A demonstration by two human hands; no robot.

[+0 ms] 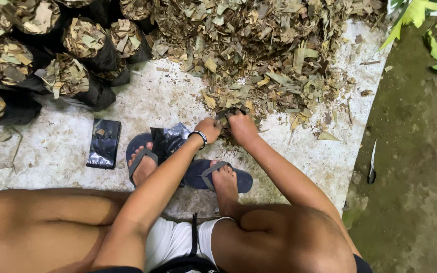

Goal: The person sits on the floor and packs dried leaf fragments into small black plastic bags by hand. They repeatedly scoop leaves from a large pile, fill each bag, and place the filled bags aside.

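- Left hand [209, 130] and right hand [241, 126] meet at the near edge of the leaf pile [259, 55], knuckles almost touching.
- Both hands are curled closed around a small black bag [227, 114]; only a sliver of it shows between them, so whether it has anything in it I cannot tell.
- The bag they grip sits right at the pile's edge, on the pale concrete floor [163, 96], just ahead of the feet.
- Left wrist has a dark band with a light stripe [199, 136].
- Person is squatting, both feet in blue flip-flops: left foot [141, 161], right foot [223, 177].
- Crumpled black plastic [170, 141] lies between the feet, under the left forearm.
- Flat stack of empty black bags [104, 143] lies on the floor, just left of the left foot.
- Filled black bags [72, 76], packed with dry leaf bits, stand in a cluster at the upper left, touching each other.
- Knife [372, 164] lies on the darker ground at the right, well apart from the hands.
- Green plant leaves [423, 15] in the top right corner.
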